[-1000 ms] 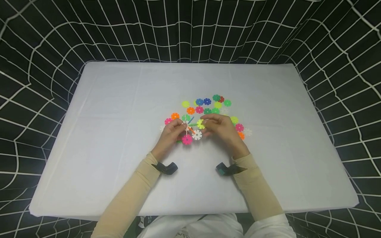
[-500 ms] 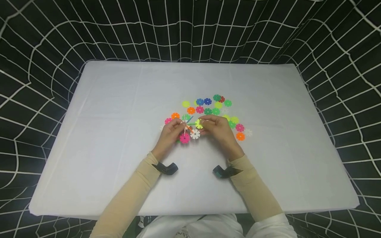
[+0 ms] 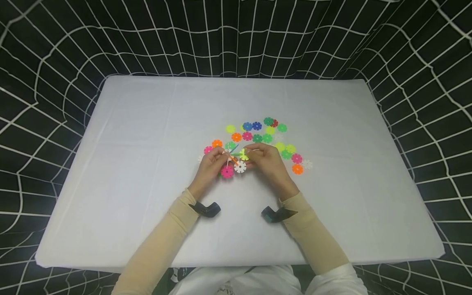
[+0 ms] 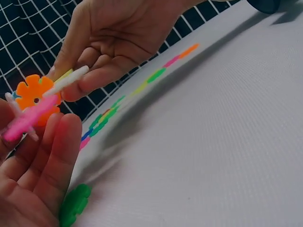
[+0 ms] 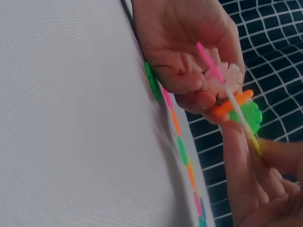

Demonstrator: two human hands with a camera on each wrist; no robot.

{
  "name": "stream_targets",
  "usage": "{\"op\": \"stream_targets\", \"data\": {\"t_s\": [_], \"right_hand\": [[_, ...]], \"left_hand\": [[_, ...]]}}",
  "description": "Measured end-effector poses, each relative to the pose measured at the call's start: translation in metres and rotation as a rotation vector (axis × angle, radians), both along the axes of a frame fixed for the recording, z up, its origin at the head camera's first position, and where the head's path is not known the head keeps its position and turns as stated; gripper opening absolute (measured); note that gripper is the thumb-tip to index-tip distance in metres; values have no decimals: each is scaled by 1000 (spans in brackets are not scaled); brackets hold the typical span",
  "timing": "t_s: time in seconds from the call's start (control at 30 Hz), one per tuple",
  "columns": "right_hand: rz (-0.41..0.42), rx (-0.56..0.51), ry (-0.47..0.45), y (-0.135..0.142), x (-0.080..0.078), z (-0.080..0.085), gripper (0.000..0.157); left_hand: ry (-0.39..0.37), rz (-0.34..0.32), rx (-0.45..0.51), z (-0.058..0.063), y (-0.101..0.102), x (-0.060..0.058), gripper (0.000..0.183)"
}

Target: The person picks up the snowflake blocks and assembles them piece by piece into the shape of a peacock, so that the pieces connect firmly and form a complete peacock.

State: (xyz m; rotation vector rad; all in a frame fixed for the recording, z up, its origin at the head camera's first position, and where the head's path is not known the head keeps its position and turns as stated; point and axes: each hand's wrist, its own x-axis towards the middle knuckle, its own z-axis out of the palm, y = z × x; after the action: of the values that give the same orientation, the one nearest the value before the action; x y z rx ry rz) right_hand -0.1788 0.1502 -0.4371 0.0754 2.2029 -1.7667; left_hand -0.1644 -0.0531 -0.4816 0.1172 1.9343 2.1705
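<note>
My left hand [image 3: 208,168] holds a cluster of interlocking plastic snowflake discs above the table. A pink disc [image 3: 227,171] and a white disc [image 3: 240,166] stick out on its near side. In the left wrist view an orange disc [image 4: 33,90] stands behind the pink one. A green disc [image 5: 251,116] shows beside the orange edge in the right wrist view. Between thumb and fingers, my right hand [image 3: 272,164] pinches a yellow disc [image 3: 243,154] at the cluster's right side, against the green disc. Fingers partly hide where the slots meet.
Loose discs lie beyond the hands, among them a blue disc [image 3: 257,125] and an orange disc [image 3: 236,137]. To the right are another orange disc [image 3: 297,169] and a pink one [image 3: 296,158]. A green disc [image 4: 75,205] lies beneath the left hand on the white-covered table [image 3: 110,184].
My right hand has moved a little left with the yellow disc, closer to the left hand. The cluster's pink and white discs have shifted slightly left. The loose discs stay put.
</note>
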Motion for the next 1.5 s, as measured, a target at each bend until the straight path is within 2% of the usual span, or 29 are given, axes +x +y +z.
{"op": "stream_targets", "data": {"t_s": [0.2, 0.43, 0.6, 0.87, 0.93, 1.1, 1.3, 1.5], "right_hand": [[72, -88, -6, 0, 0, -1, 26], [121, 39, -1, 11, -2, -1, 29], [112, 63, -19, 27, -12, 9, 33], [90, 313, 65, 52, -39, 28, 36], [109, 420, 92, 54, -46, 28, 37], [173, 635, 147, 51, -59, 20, 35], [250, 779, 227, 37, -69, 6, 42], [238, 900, 225, 24, -68, 1, 45]], "left_hand": [[-92, 22, 58, 4, -4, 1, 15], [-132, 22, 162, 0, -3, -2, 14], [-143, 26, 221, 2, -2, -3, 12], [-150, 26, 293, 3, -3, -2, 11], [-157, 27, 303, 2, -3, -3, 11], [-163, 27, 302, 0, -3, -3, 12], [-157, 28, 276, 0, -4, -3, 12], [-157, 26, 268, 0, -4, -3, 12]]}}
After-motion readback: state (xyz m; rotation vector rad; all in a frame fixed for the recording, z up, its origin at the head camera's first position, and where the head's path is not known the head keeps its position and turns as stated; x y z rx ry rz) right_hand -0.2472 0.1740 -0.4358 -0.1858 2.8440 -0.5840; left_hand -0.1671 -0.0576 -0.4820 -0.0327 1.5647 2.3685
